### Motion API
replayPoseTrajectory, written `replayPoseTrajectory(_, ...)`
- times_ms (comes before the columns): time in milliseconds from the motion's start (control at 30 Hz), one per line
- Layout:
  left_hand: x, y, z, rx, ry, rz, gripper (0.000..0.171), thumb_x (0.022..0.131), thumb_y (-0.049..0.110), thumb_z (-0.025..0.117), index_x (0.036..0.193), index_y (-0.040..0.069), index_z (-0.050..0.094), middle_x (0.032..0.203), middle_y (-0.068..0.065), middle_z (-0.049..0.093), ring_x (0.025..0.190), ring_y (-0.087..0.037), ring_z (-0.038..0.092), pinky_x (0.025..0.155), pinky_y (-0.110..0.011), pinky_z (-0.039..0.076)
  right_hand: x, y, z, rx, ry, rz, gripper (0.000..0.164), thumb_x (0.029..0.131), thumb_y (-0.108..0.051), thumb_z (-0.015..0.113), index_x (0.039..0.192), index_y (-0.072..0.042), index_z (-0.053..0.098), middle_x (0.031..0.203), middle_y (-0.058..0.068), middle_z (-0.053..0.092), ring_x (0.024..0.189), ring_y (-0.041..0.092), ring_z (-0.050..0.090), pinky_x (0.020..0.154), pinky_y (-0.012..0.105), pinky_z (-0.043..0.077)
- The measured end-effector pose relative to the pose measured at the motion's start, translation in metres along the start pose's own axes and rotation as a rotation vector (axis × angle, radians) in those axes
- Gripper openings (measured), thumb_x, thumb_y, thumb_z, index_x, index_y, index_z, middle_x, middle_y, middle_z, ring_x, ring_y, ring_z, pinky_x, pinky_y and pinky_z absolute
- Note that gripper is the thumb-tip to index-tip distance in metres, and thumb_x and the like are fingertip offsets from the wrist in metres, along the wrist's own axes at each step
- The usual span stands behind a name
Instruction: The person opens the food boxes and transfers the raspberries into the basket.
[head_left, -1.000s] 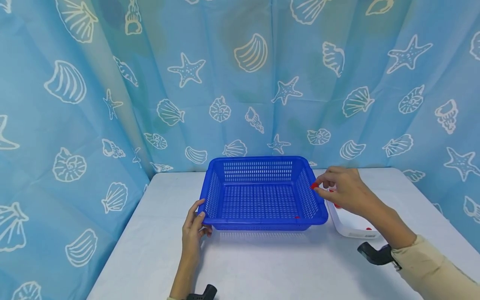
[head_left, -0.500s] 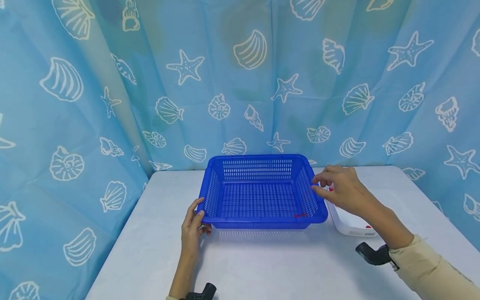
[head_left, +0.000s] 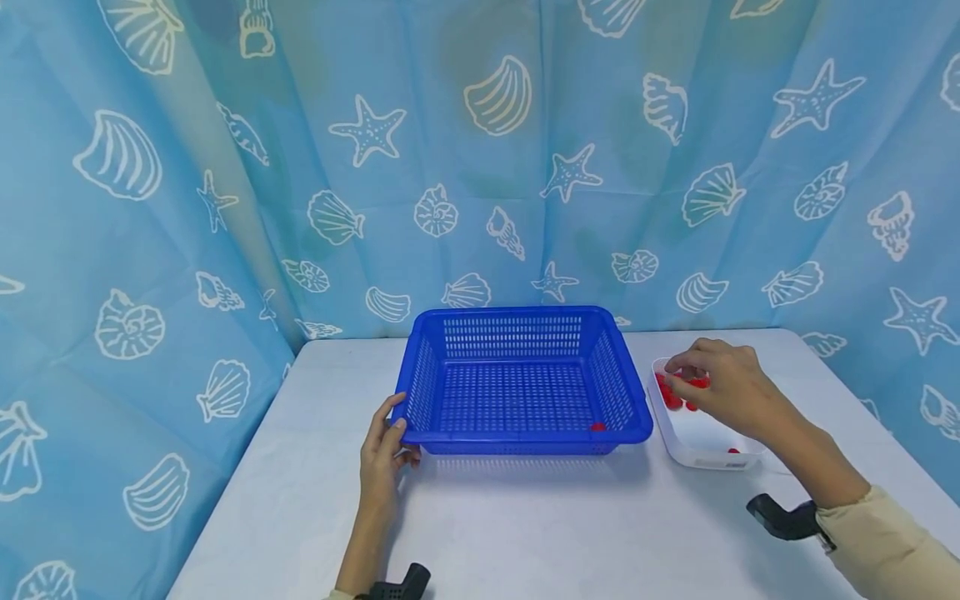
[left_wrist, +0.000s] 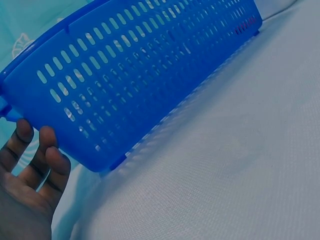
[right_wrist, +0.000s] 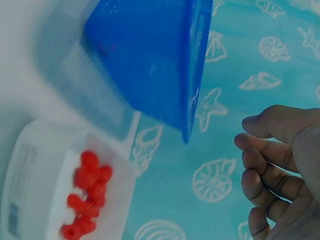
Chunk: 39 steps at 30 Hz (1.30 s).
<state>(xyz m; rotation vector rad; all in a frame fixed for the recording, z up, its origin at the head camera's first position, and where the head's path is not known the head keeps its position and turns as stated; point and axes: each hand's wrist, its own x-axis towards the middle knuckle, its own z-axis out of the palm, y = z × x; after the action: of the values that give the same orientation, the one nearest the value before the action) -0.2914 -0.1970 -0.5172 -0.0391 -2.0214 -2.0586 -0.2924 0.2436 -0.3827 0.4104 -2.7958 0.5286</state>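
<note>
**Red bits (head_left: 597, 427) lie in the blue basket (head_left: 525, 437), more in the white tub (head_left: 697, 432)**

Taking the basket as the clock's centre in the head view, the red bits on its floor lie toward four o'clock, in the near corner; how many they are is hard to tell. The left hand (head_left: 384, 454) grips the basket's corner at eight o'clock, thumb at the rim. The tub stands just beside the basket at three o'clock. Inside it, a cluster of red pieces (head_left: 670, 398) lies toward the tub's own ten o'clock, with a lone red piece (head_left: 733, 451) at five. The right hand (head_left: 723, 382) is over the tub's far end, fingers loosely bent, thumb apart, holding nothing visible.

A black device (head_left: 783, 518) sits on the right wrist beside a beige sleeve (head_left: 885, 542). Beneath everything is a white-covered table (head_left: 525, 533); at twelve o'clock hangs a blue seashell curtain (head_left: 442, 150).
</note>
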Motion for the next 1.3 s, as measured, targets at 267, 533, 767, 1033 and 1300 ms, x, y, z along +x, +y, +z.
replayPoseTrajectory(267, -0.002, 0.002, 0.002, 0.004, 0.005, -0.017, 0.040, 0.105, 0.036, 0.046, 0.144, 0.032, 0.050, 0.105, -0.014, 0.054, 0.080, -0.026, 0.057, 0.066, -0.033, 0.052, -0.009, 0.037, 0.003, -0.064, -0.009, 0.068, 0.027, 0.082, -0.015, 0.081, 0.103, 0.000, 0.073, 0.090, 0.011, 0.064, 0.089, 0.036, 0.060, 0.080, 0.060, 0.035)
replayPoseTrajectory(533, -0.002, 0.003, 0.002, 0.001, 0.011, -0.021, 0.041, 0.105, 0.034, 0.046, 0.145, 0.030, 0.049, 0.104, -0.015, 0.054, 0.079, -0.024, 0.057, 0.067, -0.033, 0.052, -0.013, 0.069, 0.012, -0.085, -0.022, 0.117, 0.033, 0.077, -0.015, 0.083, 0.103, 0.002, 0.072, 0.089, 0.013, 0.063, 0.085, 0.036, 0.060, 0.080, 0.062, 0.036)
replayPoseTrajectory(767, -0.002, 0.002, 0.001, -0.006, 0.000, -0.018, 0.041, 0.105, 0.035, 0.046, 0.145, 0.031, 0.049, 0.105, -0.015, 0.054, 0.079, -0.025, 0.057, 0.066, -0.033, 0.052, -0.013, 0.088, 0.022, -0.107, -0.070, 0.154, 0.034, 0.077, -0.013, 0.083, 0.103, 0.004, 0.072, 0.088, 0.013, 0.063, 0.085, 0.035, 0.060, 0.081, 0.060, 0.036)
replayPoseTrajectory(1033, -0.001, 0.000, 0.002, 0.004, 0.000, -0.011, 0.041, 0.104, 0.037, 0.046, 0.145, 0.032, 0.049, 0.106, -0.015, 0.055, 0.079, -0.026, 0.057, 0.066, -0.033, 0.052, -0.012, 0.104, 0.033, -0.174, -0.110, 0.151, 0.033, 0.077, -0.012, 0.084, 0.103, 0.003, 0.072, 0.092, 0.018, 0.064, 0.091, 0.041, 0.059, 0.084, 0.063, 0.036)
replayPoseTrajectory(1300, -0.001, -0.001, 0.003, 0.008, 0.010, -0.011, 0.041, 0.104, 0.037, 0.046, 0.145, 0.032, 0.049, 0.106, -0.013, 0.056, 0.079, -0.026, 0.057, 0.066, -0.033, 0.052, -0.010, 0.109, 0.043, -0.228, -0.130, 0.144, 0.033, 0.075, -0.012, 0.087, 0.101, 0.001, 0.073, 0.095, 0.019, 0.063, 0.095, 0.044, 0.057, 0.085, 0.063, 0.036)
